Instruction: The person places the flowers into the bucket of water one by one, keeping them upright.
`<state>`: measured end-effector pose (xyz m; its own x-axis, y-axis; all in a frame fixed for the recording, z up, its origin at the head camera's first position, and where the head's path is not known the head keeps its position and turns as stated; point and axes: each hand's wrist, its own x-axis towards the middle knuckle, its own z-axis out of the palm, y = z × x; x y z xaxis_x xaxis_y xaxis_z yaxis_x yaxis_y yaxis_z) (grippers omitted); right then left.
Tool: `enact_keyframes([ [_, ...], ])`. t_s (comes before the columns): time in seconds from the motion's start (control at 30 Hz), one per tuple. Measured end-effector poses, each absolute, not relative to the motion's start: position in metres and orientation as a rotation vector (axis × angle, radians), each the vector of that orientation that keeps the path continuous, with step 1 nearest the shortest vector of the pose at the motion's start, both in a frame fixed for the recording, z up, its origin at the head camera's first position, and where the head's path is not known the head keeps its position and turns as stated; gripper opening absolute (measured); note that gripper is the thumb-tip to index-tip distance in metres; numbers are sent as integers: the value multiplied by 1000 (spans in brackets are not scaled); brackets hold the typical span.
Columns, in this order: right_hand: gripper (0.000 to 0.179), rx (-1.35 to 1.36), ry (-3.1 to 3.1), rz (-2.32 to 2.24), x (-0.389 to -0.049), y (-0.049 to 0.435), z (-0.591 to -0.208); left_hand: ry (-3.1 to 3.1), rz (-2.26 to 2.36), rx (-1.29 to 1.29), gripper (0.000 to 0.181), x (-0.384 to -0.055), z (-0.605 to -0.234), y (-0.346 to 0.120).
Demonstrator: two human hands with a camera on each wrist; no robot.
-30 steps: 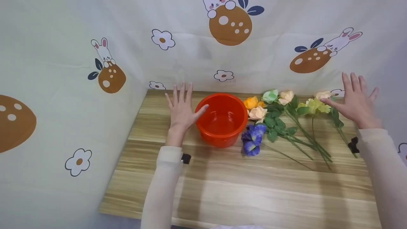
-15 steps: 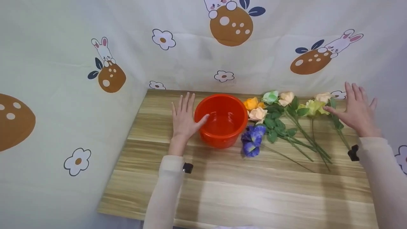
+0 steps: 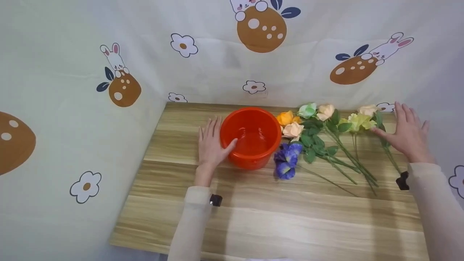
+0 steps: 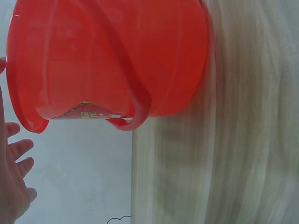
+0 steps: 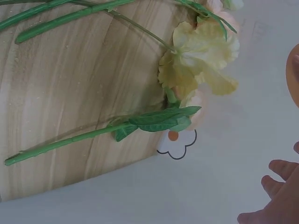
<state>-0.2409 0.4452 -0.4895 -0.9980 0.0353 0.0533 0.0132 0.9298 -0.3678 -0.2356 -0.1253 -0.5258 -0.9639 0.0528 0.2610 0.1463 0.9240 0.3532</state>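
Observation:
A red plastic bucket (image 3: pixel 250 164) stands upright near the table's back edge. At its left side is my left hand (image 3: pixel 211 150), fingers straight, with the thumb overlapping the rim in the head view. The left wrist view shows the bucket's side with its handle (image 4: pixel 135 93) hanging down, and the fingertips just past the rim. My right hand (image 3: pixel 410 137) is spread with nothing in it, over the table's right end. Nearest to it are a yellow flower (image 3: pixel 357 122) and a peach rose (image 3: pixel 368 110) with a green stem (image 5: pixel 70 141).
Right of the bucket lie an orange flower (image 3: pixel 285 117), a peach rose (image 3: pixel 293 129), a mint-green rose (image 3: pixel 308 110), another peach rose (image 3: pixel 326 111) and a purple flower (image 3: pixel 286 163). A printed curtain (image 3: pixel 214 65) borders the wooden table (image 3: pixel 290 217) behind and at the left.
Both hands have come down toward the table. The left hand has shifted slightly right, closer against the bucket. Bucket and flowers stay in place.

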Motion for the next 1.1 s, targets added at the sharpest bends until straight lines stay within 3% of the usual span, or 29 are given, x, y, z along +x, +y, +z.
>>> enact_keyframes([
  [1.1, 111, -198, -3000, 768, -218, 464, -534, -2747, -744, -203, 78, -223, -546, -130],
])
